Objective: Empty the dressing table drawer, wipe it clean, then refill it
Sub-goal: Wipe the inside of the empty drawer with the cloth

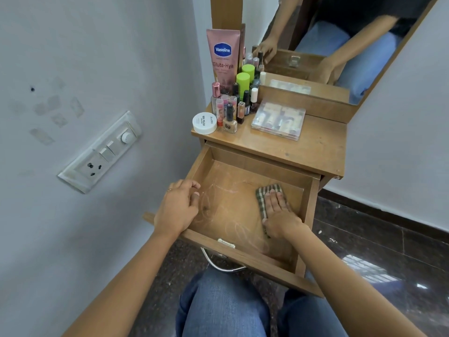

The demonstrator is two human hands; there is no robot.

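A dark polished stone floor [388, 239] runs under a pale wall [97, 57]; a white switch plate [102, 152] with a socket and a dial sits on that wall at the left. Nearest are the person's knees in blue jeans [223, 307], and just beyond them a curved chrome bar [218, 265] shows beneath the furniture. Over the knees the wooden drawer [311, 203] stands pulled well out, a small metal catch [226, 243] on its near edge; its bare floor shows pale swirling scuffs. The left hand [178, 206] grips the drawer's left wall near the front corner, fingers curled over the rim and down inside. The right hand [279, 215] lies flat at the right side of the drawer, fingers straight and together, pressing a green checked cloth [261, 193] against the drawer floor; the cloth pokes out past the fingertips and along the left of the hand. Beyond the drawer is the dressing table top [315, 147]. At its near left corner sits a white round jar [204, 122]; right of that lies a clear plastic case [279, 120]; behind the jar a crowd of nail polish bottles [233, 110] stands upright, touching one another. Two green-capped bottles [243, 80] rise farther back, and a tall pink Vaseline tube [223, 54] stands upright behind them. Farthest off, the mirror [340, 45] reflects both arms, the drawer and the case.
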